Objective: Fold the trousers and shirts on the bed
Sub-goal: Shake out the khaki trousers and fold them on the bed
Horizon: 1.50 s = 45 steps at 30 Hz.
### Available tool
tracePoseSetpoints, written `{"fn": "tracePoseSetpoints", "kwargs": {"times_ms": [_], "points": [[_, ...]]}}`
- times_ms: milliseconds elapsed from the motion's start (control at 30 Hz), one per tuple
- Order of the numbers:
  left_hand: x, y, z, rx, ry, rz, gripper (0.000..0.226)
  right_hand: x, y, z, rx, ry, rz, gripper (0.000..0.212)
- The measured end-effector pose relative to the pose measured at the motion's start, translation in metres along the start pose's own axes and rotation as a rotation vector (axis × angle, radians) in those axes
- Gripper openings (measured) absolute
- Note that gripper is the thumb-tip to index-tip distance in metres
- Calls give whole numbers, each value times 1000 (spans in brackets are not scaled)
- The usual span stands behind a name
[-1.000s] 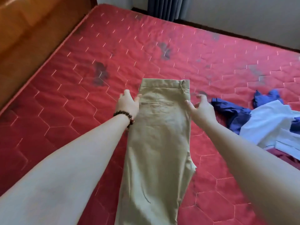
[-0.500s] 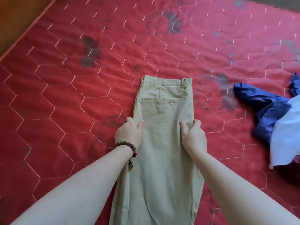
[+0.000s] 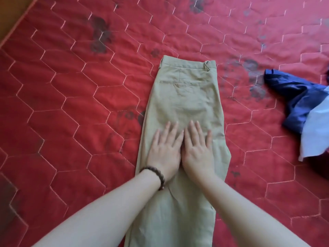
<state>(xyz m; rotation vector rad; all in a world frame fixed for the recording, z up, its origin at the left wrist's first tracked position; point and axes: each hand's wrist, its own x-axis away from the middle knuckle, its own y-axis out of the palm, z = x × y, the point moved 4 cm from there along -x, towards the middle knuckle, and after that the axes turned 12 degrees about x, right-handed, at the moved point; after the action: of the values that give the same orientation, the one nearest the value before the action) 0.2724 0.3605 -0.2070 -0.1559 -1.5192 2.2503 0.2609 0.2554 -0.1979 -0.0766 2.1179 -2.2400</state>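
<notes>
Khaki trousers (image 3: 185, 97) lie lengthwise on the red quilted mattress (image 3: 71, 107), folded leg on leg, waistband at the far end and back pocket facing up. Their legs run out of the bottom of the frame. My left hand (image 3: 164, 150), with a bead bracelet at the wrist, lies flat on the cloth with fingers straight. My right hand (image 3: 197, 150) lies flat right beside it, thumbs side by side, both palms pressing on the trousers below the seat.
A dark blue garment (image 3: 292, 93) and a pale white-blue shirt (image 3: 315, 136) lie crumpled at the right edge of the mattress. A wooden bed frame (image 3: 10, 13) shows at the top left corner. Dark stains mark the quilt.
Both hands have left the trousers' side edges and slid inward onto the middle of the cloth, now flat and side by side. The view has tilted down and closer.
</notes>
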Motion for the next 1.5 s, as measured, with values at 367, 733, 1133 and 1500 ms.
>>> {"fn": "tracePoseSetpoints", "kwargs": {"times_ms": [367, 733, 1133, 1500], "points": [[146, 50, -5, -46, -61, -174, 62, 155, 23, -48, 3, 101, -257, 58], [287, 73, 14, -51, -80, -222, 65, 296, 20, -89, -8, 145, -345, 59], [445, 102, 56, -15, -186, -236, 69, 452, 8, -113, 1, 14, -376, 59], [448, 54, 32, 512, -527, 115, 48, 461, -29, -95, -635, 688, -261, 65]]}}
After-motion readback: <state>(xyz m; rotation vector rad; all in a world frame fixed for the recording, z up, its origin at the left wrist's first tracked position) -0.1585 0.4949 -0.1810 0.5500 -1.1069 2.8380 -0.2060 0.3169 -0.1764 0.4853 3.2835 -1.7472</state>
